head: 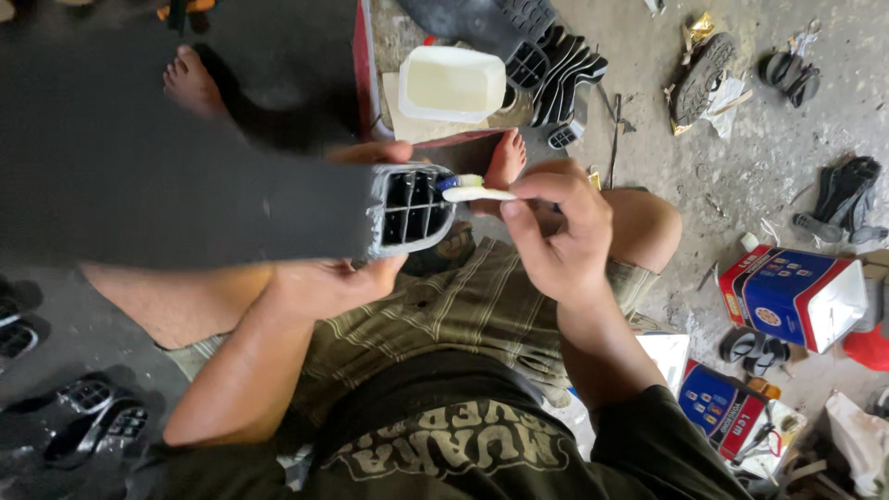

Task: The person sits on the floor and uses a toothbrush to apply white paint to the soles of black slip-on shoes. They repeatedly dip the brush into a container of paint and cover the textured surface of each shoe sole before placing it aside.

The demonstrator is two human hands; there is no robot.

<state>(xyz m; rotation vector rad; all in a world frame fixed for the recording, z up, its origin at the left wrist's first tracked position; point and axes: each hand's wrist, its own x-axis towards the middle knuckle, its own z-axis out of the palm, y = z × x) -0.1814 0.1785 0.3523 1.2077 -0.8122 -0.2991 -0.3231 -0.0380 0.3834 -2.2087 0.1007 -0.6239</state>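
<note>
A long grey sole (231, 199) is clamped in the left hand (333, 278) above the lap; a brush (474, 190) is pinched by the right hand (556, 241). Blue-and-red boxes (787, 296) are seen on the floor (732, 167), right.

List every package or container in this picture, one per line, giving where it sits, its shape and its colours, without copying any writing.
Large can: floor at far right, boxy, lying on its side, blue and red with a white end.
Second can: floor at lower right, boxy, blue panel with red edges.
Plastic tub: top centre, on a red-edged stand, rectangular with rounded corners, cream-white.
Foil wrapper: floor at top right, crumpled, gold.
</note>
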